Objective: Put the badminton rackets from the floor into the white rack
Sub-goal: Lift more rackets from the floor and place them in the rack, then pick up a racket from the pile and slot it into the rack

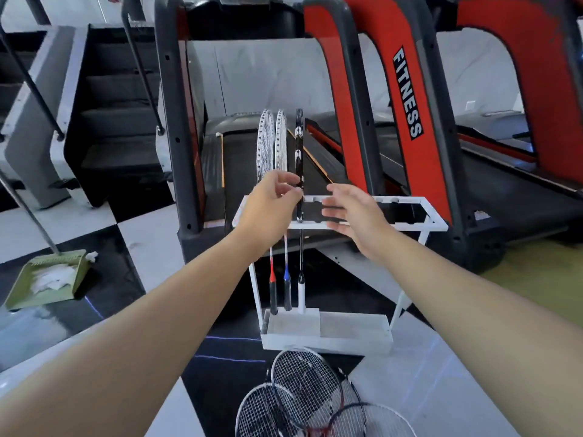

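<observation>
1. Three or so rackets [310, 402] lie on the floor [441, 389] nearest us, heads overlapping, just in front of the rack's base tray [353, 337]. Frames are white, black and dark red; strings look intact. Exact count uncertain, since the pile runs off the bottom edge.
2. Three rackets stand in the rack [410, 227], at its left end, handles down in the tray, heads up. Two have white frames [273, 143]; the third is black with white marks [299, 152] and has a white grip.
3. Our left hand [271, 206] is at the black racket's frame, just above the top rail. Thumb and forefinger pinch toward the frame; whether they actually touch it we cannot tell.
4. Our right hand [356, 216] hovers over the rail just right of that racket, fingers loosely spread and slightly curled, holding nothing.
5. Step in hand, by our reading: seating the third racket in its slot. Roughly half the job looks done.
6. Next move calls for letting go without tipping the black racket, then reaching down to lift one racket off the overlapped pile and guiding it handle-first into the next free slot to the right.
7. Beyond the rack: treadmills [407, 96] with red uprights.
</observation>
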Demonstrator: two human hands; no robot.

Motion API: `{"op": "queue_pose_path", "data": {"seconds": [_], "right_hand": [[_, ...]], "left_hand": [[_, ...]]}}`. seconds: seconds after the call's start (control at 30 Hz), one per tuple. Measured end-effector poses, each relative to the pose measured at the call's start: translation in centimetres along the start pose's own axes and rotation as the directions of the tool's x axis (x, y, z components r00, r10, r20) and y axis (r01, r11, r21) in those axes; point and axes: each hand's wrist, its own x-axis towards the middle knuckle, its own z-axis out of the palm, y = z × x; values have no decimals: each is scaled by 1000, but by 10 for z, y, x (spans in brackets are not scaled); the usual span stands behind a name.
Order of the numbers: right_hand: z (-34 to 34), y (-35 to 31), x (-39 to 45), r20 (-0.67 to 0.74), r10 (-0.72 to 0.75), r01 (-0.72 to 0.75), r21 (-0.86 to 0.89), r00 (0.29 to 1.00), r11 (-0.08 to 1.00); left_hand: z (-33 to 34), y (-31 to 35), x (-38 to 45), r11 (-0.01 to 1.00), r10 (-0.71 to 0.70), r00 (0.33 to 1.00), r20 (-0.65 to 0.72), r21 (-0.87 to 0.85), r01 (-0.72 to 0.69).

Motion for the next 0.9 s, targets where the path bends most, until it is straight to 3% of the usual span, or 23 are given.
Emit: {"op": "queue_pose_path", "data": {"seconds": [0.2,0.37,0.6,0.67,0.77,0.9], "right_hand": [[-28,78,-39,-61,44,-51,-120,997,991],[-51,178,-68,-108,216,-232,-174,971,957],[-70,289,-102,-200,429,-459,-145,881,876],[-76,314,-109,-215,463,-499,-161,860,852],[-94,353,-120,-283,482,-552,-277,829,787],[-134,402,-140,-454,450,-637,-487,769,598]], "left_hand": [[10,-80,-53,991,-104,982,155,99,89],[18,-159,-87,941,-284,935,214,250,228],[30,-250,-113,855,-457,856,241,384,348],[41,-278,-124,819,-518,804,291,438,369],[64,-327,-149,746,-624,675,394,558,364],[97,-387,-192,657,-731,483,483,690,304]]}}
